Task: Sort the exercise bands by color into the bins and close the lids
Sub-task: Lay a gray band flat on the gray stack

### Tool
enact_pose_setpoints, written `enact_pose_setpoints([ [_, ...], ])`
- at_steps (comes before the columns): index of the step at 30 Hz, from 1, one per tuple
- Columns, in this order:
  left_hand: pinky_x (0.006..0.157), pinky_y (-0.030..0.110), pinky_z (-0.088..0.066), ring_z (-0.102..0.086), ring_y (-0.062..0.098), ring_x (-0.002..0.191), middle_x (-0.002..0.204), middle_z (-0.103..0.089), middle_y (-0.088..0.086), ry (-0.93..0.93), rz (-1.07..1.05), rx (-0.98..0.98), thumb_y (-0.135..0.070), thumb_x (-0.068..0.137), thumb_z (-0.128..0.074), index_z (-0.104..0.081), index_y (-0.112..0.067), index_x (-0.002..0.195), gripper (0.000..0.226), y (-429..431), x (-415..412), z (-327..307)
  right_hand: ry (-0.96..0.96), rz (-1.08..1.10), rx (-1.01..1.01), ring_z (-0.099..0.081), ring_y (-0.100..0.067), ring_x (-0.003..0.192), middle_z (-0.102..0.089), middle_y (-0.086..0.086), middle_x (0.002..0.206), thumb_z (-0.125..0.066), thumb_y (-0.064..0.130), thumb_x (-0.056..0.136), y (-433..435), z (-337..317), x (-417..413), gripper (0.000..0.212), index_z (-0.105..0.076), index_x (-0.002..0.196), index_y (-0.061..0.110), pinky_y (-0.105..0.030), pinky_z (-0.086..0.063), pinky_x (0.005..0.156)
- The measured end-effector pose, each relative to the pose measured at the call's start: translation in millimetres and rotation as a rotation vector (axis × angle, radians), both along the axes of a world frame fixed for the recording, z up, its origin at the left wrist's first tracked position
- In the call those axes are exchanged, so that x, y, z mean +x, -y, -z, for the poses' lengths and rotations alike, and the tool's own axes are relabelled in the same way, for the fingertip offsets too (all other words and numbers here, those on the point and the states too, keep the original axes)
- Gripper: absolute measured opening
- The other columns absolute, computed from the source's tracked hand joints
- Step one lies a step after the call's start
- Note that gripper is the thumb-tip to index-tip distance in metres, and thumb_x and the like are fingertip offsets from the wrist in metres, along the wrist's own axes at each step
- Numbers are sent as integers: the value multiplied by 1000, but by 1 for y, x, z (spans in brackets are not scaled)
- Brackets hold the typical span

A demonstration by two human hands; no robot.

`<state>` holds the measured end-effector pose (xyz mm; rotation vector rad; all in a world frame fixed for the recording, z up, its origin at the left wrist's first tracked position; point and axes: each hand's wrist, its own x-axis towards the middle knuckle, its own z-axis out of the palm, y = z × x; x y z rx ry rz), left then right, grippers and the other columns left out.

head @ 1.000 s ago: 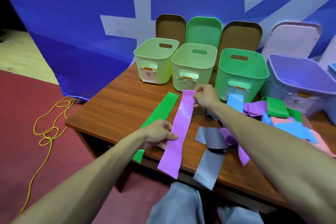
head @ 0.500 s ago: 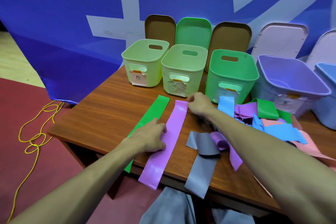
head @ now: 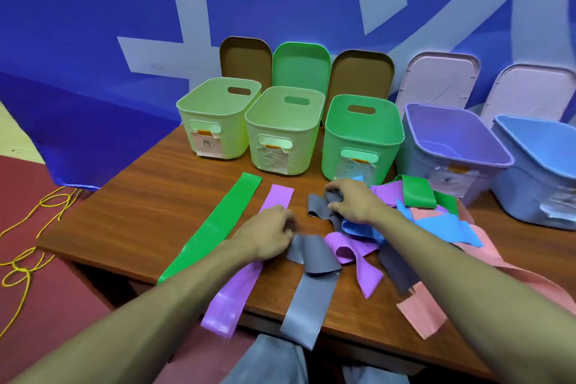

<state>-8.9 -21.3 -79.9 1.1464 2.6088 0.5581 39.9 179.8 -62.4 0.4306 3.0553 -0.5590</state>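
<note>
Blue backdrop with white shapes, brown wooden table [head: 140, 212] in front. Step looks like laying bands out by colour. Flat green elastic band [head: 218, 227] and flat purple elastic band [head: 232, 293] lie side by side. The purple one and a light grey elastic band [head: 311, 299] hang over the front edge and could slip off. Right hand [head: 349, 203] grasps a crumpled dark grey elastic band [head: 319, 207] beside the mixed band pile [head: 436, 221]. Left hand [head: 271, 237] is curled over the purple band, blurred, grip cannot be told. Next move probably needs the dark grey pulled free of the tangle. Five open plastic bins [head: 358, 140] stand at the back, lids [head: 300, 65] leaning behind. Bare wood lies left of the green band.
</note>
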Motion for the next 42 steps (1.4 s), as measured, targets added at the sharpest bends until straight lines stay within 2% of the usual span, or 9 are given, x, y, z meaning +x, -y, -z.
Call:
enact_pose_setpoints([
  [4,100,34,-43,-53,26,121,129,-60,8,50,-87,-24,-25,95,-41,-53,-21,130,37,-26,-9,1,-81,89,-8,-48,-30,124,-52,-16,132,-72,12,76,-16,4,16,59,-53,131,11,-30,-35,103],
  [9,96,34,-44,-55,28,118,127,-61,9,35,-112,-38,-33,95,-44,-56,-20,123,33,-59,-18,3,-172,214,-79,-53,-30,113,-59,-15,121,-74,20,77,-29,22,42,53,-57,125,7,-28,-38,90],
  [17,106,31,-35,-45,24,128,139,-46,9,-24,-7,16,-13,90,-56,-43,-11,139,51,-84,-27,7,-286,295,-82,-53,-28,109,-56,-10,115,-74,26,78,-20,39,47,46,-56,118,13,-33,-40,86],
  [23,95,35,-45,-54,29,115,123,-57,11,-119,31,-106,-16,82,-67,-59,-13,123,42,-87,-32,-3,-122,254,-16,-51,-32,113,-56,-15,120,-66,24,83,-18,14,43,38,-52,116,9,-34,-41,87],
  [28,76,33,-45,-60,31,100,102,-67,10,-230,51,-56,-19,83,-63,-68,-13,93,13,-90,-20,-30,-82,269,74,-58,-35,104,-61,-20,112,-61,19,82,-25,-19,49,22,-58,99,4,-34,-44,78],
  [30,72,29,-40,-62,27,98,100,-69,8,-189,71,25,-22,85,-64,-69,-15,97,15,-91,-16,-46,-105,278,93,-60,-35,98,-63,-19,105,-62,20,80,-32,-35,59,13,-56,86,10,-32,-40,70],
  [34,75,29,-41,-60,20,86,91,-70,4,-146,131,125,-25,83,-66,-70,-14,91,15,-93,-3,-79,-163,324,63,-59,-33,94,-63,-14,94,-66,23,78,-45,-64,78,22,-46,72,16,-34,-41,69],
  [38,59,12,-38,-53,8,70,80,-63,1,62,157,303,-21,83,-69,-67,-8,86,13,-94,9,-108,-249,359,54,-50,-27,81,-55,-8,79,-67,23,78,-53,-87,98,33,-39,61,19,-33,-37,68],
  [42,69,26,-42,-55,13,72,79,-65,5,264,118,478,-17,82,-71,-67,-8,82,10,-97,16,-134,-274,391,15,-54,-27,82,-59,-10,82,-65,23,81,-55,-90,112,21,-50,70,14,-30,-35,66],
])
